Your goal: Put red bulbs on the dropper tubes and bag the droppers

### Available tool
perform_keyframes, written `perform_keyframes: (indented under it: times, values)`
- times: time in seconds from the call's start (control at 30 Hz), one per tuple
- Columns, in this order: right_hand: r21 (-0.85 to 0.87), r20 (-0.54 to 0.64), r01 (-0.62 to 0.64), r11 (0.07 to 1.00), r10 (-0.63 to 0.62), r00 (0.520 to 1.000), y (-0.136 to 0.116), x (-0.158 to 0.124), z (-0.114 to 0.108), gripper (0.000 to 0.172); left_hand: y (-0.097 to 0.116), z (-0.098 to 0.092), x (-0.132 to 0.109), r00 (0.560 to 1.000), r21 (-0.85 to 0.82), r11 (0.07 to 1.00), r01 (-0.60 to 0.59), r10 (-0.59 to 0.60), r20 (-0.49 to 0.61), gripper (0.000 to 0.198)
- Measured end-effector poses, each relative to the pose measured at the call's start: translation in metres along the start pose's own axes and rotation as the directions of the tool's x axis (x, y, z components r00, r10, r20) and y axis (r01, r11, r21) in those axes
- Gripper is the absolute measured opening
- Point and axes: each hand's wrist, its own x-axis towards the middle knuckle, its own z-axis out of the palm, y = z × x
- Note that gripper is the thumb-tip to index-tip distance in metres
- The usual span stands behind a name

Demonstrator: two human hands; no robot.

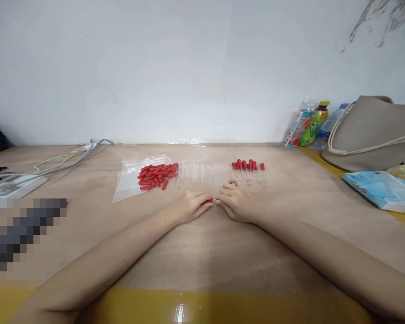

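White plaster wall behind, wooden table [290,216] in front, with a glossy yellow strip [189,308] along the near edge. Both forearms lie on the table and the hands meet at its middle. Left hand [191,207]: fingers curled in, closed on a red rubber bulb [208,201], of which only the tip shows between thumb and forefinger. Right hand [236,205]: fingertips pinched narrow, touching the bulb's end; what lies in that pinch is too small to make out. Just beyond the hands, left to right: a clear zip bag [130,180] lying flat, a loose pile of red bulbs [157,174] partly on its right edge, a row of bare glass tubes [204,174] laid side by side, then a row of tubes fitted with red bulbs [249,170], their red ends pointing to the wall. The right hand's far knuckles sit just beside this last row. Far left: grey cables [67,158] and a white flat device [15,185]. Far right by the wall: several drink bottles [311,123], a beige bag [371,132] with a cord handle, and a pale blue plastic packet [383,189] nearer the table's edge.
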Motion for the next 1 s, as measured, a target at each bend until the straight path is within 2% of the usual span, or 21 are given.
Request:
perform_keyframes:
  times: [0.17,0.27,0.37,0.43,0.5,0.53,0.57,0.6,0.63,0.7,0.83,0.9,1.0]
  values:
    - [0.003,0.084,-0.06,0.998,0.06,0.995,-0.004,0.004,-0.004,0.027,-0.005,0.001,0.001,0.997,0.025,0.999,-0.038,0.039,-0.068,0.02]
    - [-0.03,0.172,-0.093,0.995,0.096,0.98,-0.007,0.008,-0.014,0.027,-0.006,0.001,0.001,0.99,-0.044,0.998,0.05,-0.055,-0.133,0.019]
    - [-0.08,0.249,-0.226,0.971,0.239,0.938,0.002,0.012,-0.028,0.027,-0.006,-0.001,0.0,0.97,-0.078,0.986,0.148,-0.16,-0.181,0.037]
    - [-0.118,0.254,-0.433,0.894,0.449,0.857,0.02,0.012,-0.036,0.028,-0.006,-0.001,0.0,0.964,-0.082,0.978,0.19,-0.202,-0.171,0.043]
    - [-0.117,0.232,-0.675,0.728,0.681,0.695,0.044,0.011,-0.042,0.03,-0.007,-0.001,0.001,0.966,-0.086,0.975,0.205,-0.216,-0.14,0.04]
    - [-0.128,0.227,-0.771,0.624,0.775,0.589,0.057,0.011,-0.043,0.033,-0.007,0.0,0.001,0.969,-0.087,0.975,0.206,-0.216,-0.124,0.039]
    - [-0.164,0.216,-0.838,0.52,0.848,0.484,0.07,0.01,-0.044,0.035,-0.006,0.0,0.001,0.97,-0.088,0.975,0.205,-0.215,-0.112,0.037]
    - [-0.206,0.181,-0.877,0.433,0.898,0.401,0.081,0.009,-0.043,0.036,-0.006,0.0,0.002,0.971,-0.089,0.975,0.206,-0.215,-0.108,0.036]
    - [-0.227,0.155,-0.897,0.379,0.924,0.35,0.09,0.008,-0.041,0.035,-0.006,0.0,0.002,0.971,-0.09,0.974,0.206,-0.215,-0.105,0.035]
    - [-0.25,0.13,-0.917,0.309,0.95,0.285,0.102,0.006,-0.033,0.034,-0.006,0.0,0.002,0.972,-0.092,0.975,0.204,-0.213,-0.1,0.034]
    - [-0.257,0.144,-0.938,0.233,0.969,0.201,0.106,0.002,-0.017,0.033,-0.005,-0.001,0.001,0.973,-0.095,0.974,0.207,-0.215,-0.083,0.029]
    - [-0.266,0.158,-0.936,0.229,0.969,0.192,0.105,0.0,-0.013,0.035,-0.005,-0.001,0.001,0.975,-0.096,0.975,0.201,-0.209,-0.079,0.028]
    - [-0.294,0.205,-0.918,0.265,0.956,0.21,0.105,-0.001,-0.016,0.04,-0.005,-0.001,0.002,0.977,-0.094,0.978,0.188,-0.196,-0.083,0.027]
